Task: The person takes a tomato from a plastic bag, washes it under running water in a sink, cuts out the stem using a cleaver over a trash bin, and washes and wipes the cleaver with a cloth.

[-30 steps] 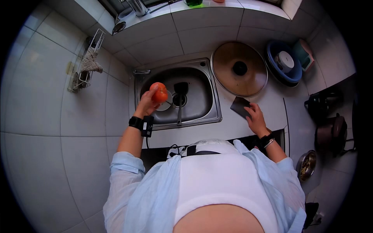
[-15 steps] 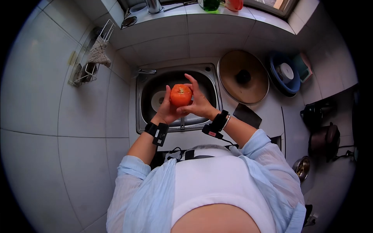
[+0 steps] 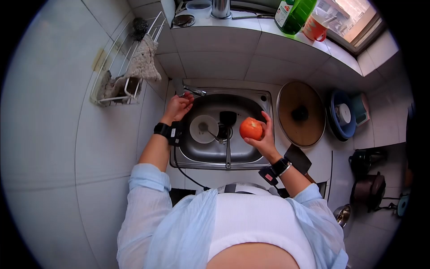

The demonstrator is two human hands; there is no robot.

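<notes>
A red-orange tomato (image 3: 251, 129) is in my right hand (image 3: 264, 136), above the right half of the steel sink (image 3: 201, 154). The fingers and thumb close round its right side. My left hand (image 3: 178, 107) is at the sink's back left corner, fingers curled against the metal faucet (image 3: 195, 91); part of the contact is hidden. Inside the basin, a white bowl (image 3: 195, 131) holds a ladle-like utensil (image 3: 208, 131). Beside it lies a black-headed spatula (image 3: 228, 119), its handle leaning toward the front rim.
A large pot lid (image 3: 286, 114) and a blue basin (image 3: 341, 132) stand right of the sink. A dark cleaver-like blade (image 3: 296, 158) lies nearby. A wire rack (image 3: 101, 85) hangs on the left wall. The sill holds a green bottle (image 3: 295, 18) and an orange mug (image 3: 315, 29).
My left hand has let go of the tomato and moved left to the faucet. My right hand has carried the tomato to the right, uncovering the bowl and spatula.
</notes>
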